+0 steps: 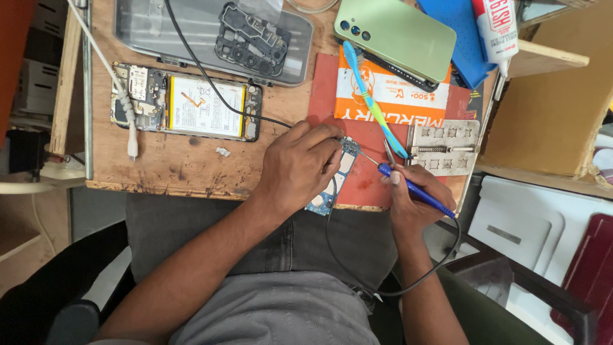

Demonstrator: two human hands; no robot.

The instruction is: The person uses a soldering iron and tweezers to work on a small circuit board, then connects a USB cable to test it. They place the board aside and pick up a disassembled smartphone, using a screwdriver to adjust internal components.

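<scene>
One small blue circuit board [338,176], pinned under the left hand [300,167]; one blue-handled soldering iron [408,186], pinched in the right hand [412,198]; two opened phones on the wooden table [172,163].

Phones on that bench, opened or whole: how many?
2: an opened phone at the bench's left with its battery showing, and a green phone lying back-up at the top. Others may be hidden.

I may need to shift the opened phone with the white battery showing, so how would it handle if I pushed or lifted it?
The opened phone looks flat and rigid, so it would probably slide rather than roll or tip. With its back off and battery and boards bare, it is likely fragile to touch. A white cable and a black cable cross over it and might drag along.
</scene>
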